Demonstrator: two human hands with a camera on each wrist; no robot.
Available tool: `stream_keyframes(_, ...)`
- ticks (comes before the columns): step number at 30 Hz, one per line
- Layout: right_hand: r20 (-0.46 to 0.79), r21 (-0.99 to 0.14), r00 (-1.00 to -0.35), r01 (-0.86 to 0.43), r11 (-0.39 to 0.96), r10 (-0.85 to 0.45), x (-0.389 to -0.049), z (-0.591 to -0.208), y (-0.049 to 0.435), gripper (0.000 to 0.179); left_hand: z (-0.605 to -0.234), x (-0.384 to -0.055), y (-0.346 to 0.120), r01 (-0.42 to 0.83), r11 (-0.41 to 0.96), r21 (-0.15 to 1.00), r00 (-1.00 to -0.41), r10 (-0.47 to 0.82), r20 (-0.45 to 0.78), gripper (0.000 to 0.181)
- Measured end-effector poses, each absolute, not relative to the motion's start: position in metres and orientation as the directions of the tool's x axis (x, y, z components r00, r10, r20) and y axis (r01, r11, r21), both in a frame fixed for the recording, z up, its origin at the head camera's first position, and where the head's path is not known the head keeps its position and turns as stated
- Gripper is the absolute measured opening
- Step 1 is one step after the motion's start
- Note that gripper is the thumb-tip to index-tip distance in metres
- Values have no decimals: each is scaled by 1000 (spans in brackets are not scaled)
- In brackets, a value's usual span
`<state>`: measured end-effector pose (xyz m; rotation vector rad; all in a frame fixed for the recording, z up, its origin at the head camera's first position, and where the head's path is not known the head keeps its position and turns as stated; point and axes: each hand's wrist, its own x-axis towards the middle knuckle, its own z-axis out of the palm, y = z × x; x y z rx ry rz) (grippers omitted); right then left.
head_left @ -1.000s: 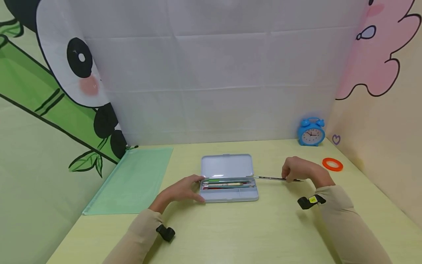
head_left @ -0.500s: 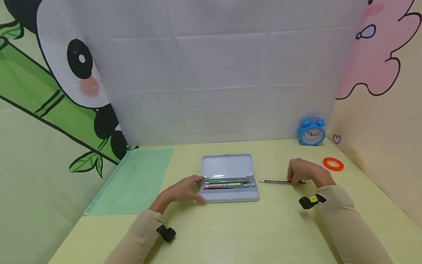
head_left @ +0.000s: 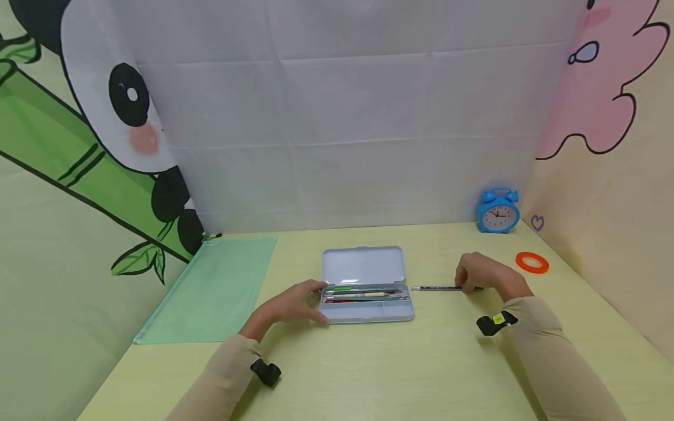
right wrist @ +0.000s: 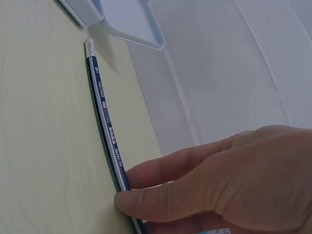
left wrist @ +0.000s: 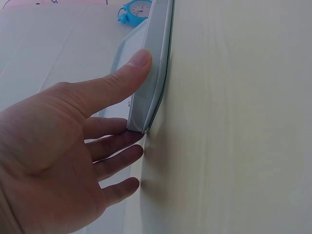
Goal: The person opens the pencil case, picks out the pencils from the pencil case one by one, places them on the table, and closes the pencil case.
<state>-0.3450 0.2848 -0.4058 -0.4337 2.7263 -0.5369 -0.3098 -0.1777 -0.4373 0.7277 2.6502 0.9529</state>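
Note:
A pale blue pencil case lies on the table with its lid tipped back. Several pencils fill its rear compartment. My left hand holds the case by its left end. In the left wrist view the thumb presses the case's wall while the fingers meet its corner. To the right of the case, my right hand pinches a dark blue striped pencil between thumb and fingers. The pencil's white eraser end points toward the case, a small gap away.
A blue alarm clock stands at the back right, with an orange ring in front of it. On the left lies a green cloth-like sheet. A white sheet hangs behind the yellow table.
My right hand has drawn the pencil rightward away from the case's edge and levelled it near the table, then shifted slightly back left. The left hand and the case stay put.

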Motion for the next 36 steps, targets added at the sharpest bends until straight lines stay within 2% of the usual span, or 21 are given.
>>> stream_keyframes(20,-264,-439,-895,-220,871,-359,-348,-407,289,22,-435,-309,-177,372,670,642,-850,524,-54,88)
stream_keyframes(31,-237,-439,-890,-260,860,-390,-344,-400,291,24,-433,-308,-177,355,672,650,-855,514,-65,88)
stream_keyframes(36,-189,-454,-897,-282,845,-401,-343,-396,291,24,-434,-308,-177,351,674,650,-856,512,-69,88)
